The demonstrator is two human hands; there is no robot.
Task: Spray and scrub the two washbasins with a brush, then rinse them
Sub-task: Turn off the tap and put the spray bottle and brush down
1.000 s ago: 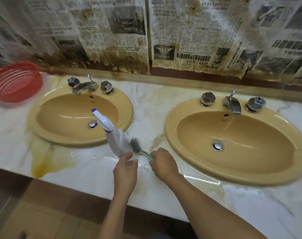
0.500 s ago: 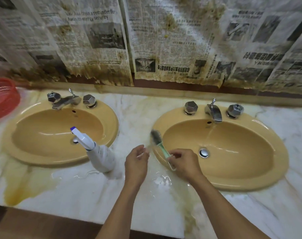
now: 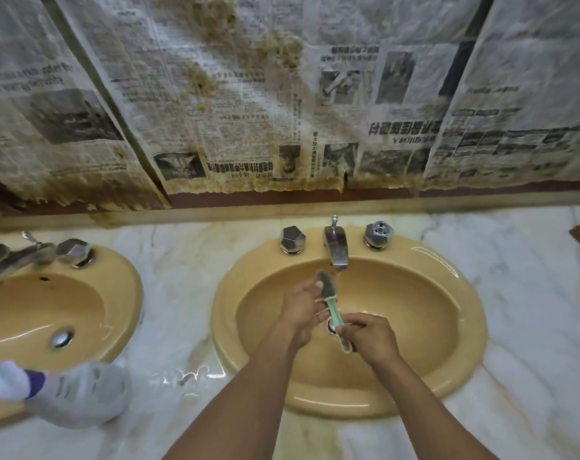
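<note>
Scene: A person stands at the right washbasin [image 3: 224, 313] of a marble bench [image 3: 182, 293], under a wall papered with stained newspaper [image 3: 248, 111].
Brush: The small green-handled brush [image 3: 331, 303] is held over the bowl, bristle head up and just below the tap [image 3: 335, 247]. Whether water is running cannot be made out.
Hands: The right hand [image 3: 368, 336] pinches the lower end of the handle. The left hand [image 3: 303, 310] has thumb and fingers closed about the neck and bristle head.
Handling: The brush looks light, with a stiff plastic handle and soft, wet bristles, and is probably slippery. The handle end is the best place to grip it for scrubbing.
Nearby: A white spray bottle [image 3: 76, 393] sits on the wet bench beside the left washbasin [image 3: 126, 293].
Stage: Apparently wetting or cleaning the brush, with the scrubbing here likely next.
</note>
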